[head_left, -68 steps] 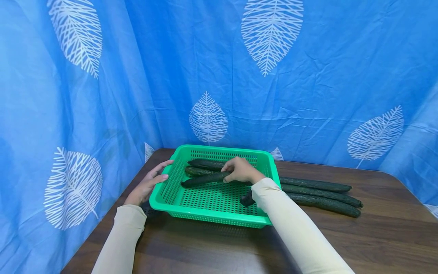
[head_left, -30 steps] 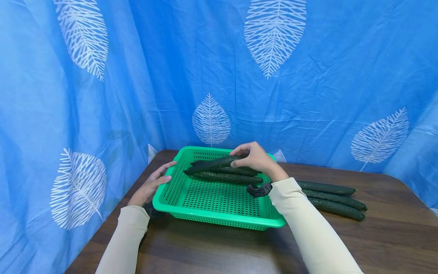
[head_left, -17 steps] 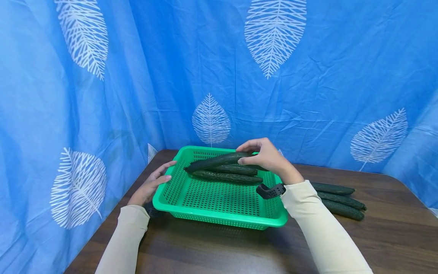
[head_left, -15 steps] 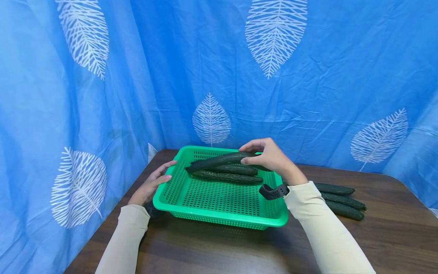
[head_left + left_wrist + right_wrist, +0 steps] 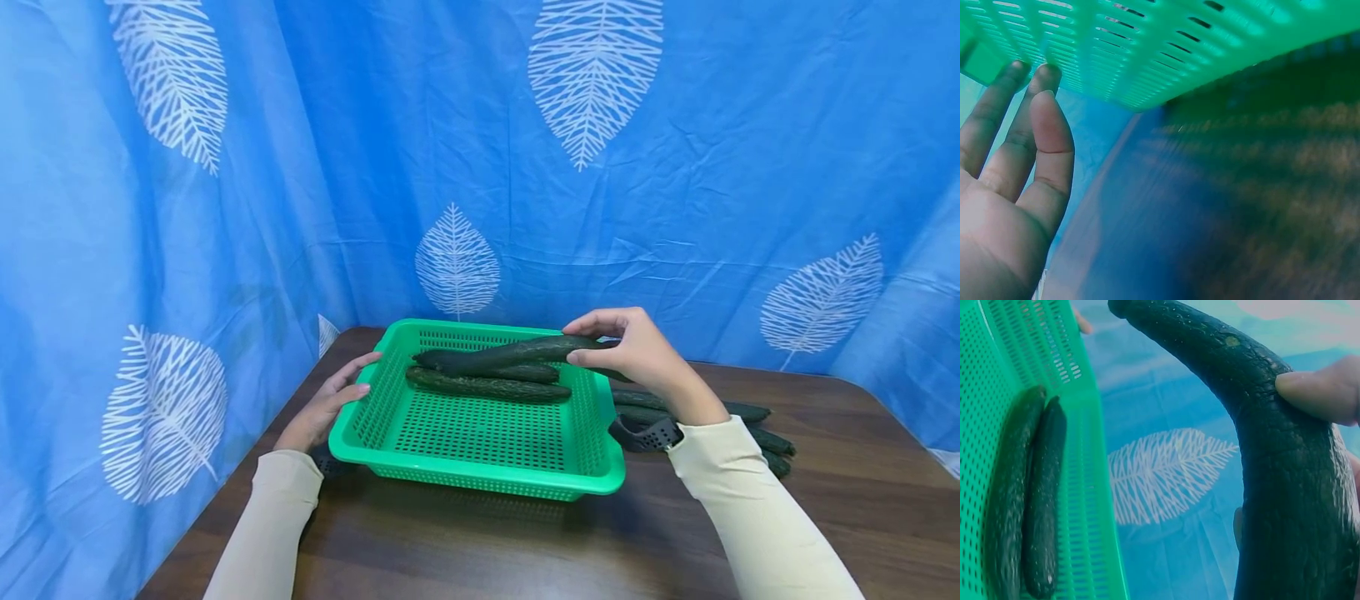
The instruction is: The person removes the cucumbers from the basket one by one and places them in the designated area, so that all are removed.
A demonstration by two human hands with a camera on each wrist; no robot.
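My right hand pinches a curved cucumber between thumb and fingers, raised at the far right of the green basket. Two other cucumbers lie inside. My left hand, fingers apart, touches the basket's left side.

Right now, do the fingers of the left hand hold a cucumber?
No, the left fingers are at the edge of the basket, while the right fingers hold a cucumber.

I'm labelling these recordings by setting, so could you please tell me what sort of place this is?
Probably a curtained-off indoor workspace: a leaf-print curtain hangs behind a table bearing a basket with cucumbers.
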